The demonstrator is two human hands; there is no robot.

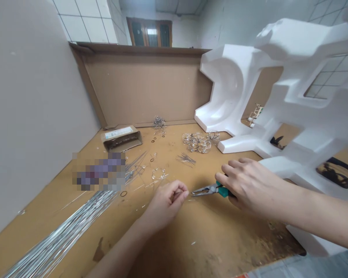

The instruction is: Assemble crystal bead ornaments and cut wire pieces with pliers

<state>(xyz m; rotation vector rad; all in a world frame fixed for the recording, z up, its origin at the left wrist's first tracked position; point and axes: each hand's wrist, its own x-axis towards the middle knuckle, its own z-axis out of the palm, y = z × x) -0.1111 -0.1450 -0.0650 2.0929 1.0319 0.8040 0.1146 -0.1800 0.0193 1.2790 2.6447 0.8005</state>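
My right hand [249, 185] is wrapped round long-nose pliers [208, 190] with green handles. Their jaws are slightly parted and point left, at the fingertips of my left hand [170, 200]. That hand is closed in a pinch; what it holds, if anything, is too small to name. Just beyond lie a small cluster of short wire pieces [186, 158] and several small clear beads [159, 173]. Farther back is a pile of bent wire loops [198, 143]. A bundle of long straight silvery wires [72, 227] runs toward the lower left.
White moulded foam [229, 96] stands along the right side. A cardboard panel [145, 88] forms the back, with a small open carton [123, 141] and a tangled wire heap [159, 121] before it. Dark rings [123, 194] lie on the brown tabletop [168, 251]. One patch at left is pixelated.
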